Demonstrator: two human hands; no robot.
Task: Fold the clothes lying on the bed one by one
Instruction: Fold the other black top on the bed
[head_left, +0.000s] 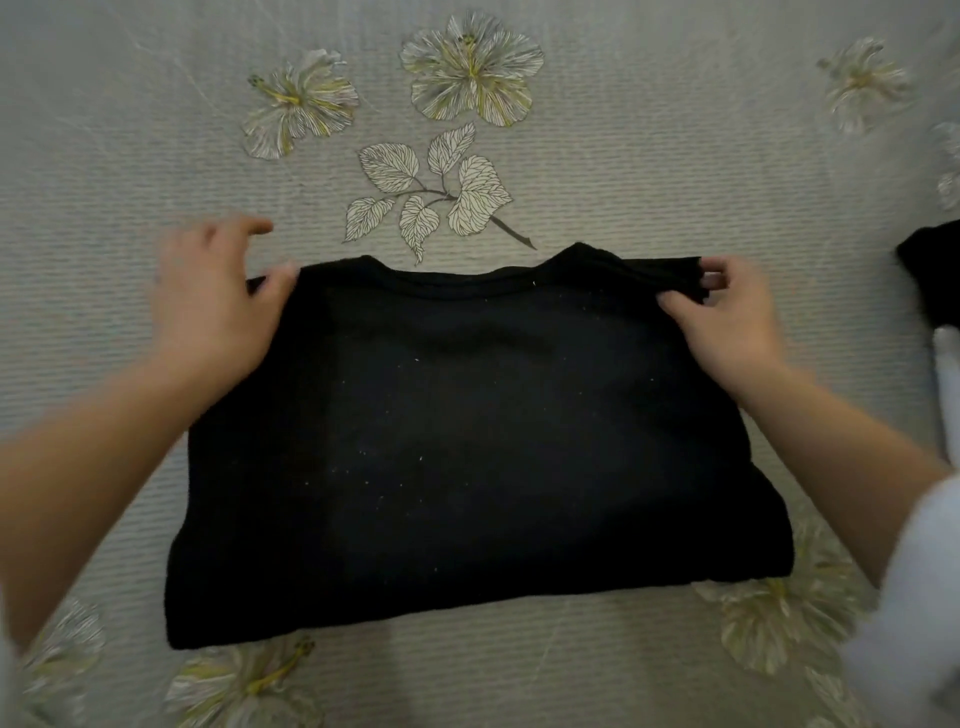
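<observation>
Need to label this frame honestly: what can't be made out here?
Head view: whatever lies under the black garment, hidden by its top layer.
Head view: dark item at the right edge, cut off; kind unclear.
Head view: white object below it, blurred and cut off.
Head view: left hand, motion-blurred; grip on the garment's corner unclear.

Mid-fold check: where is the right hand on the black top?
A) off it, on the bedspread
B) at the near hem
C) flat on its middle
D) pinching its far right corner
D: the right hand has thumb and fingertips closed on the far right corner of the black top, along the neckline edge. The left hand is at the far left corner, too blurred to judge its grip.
</observation>
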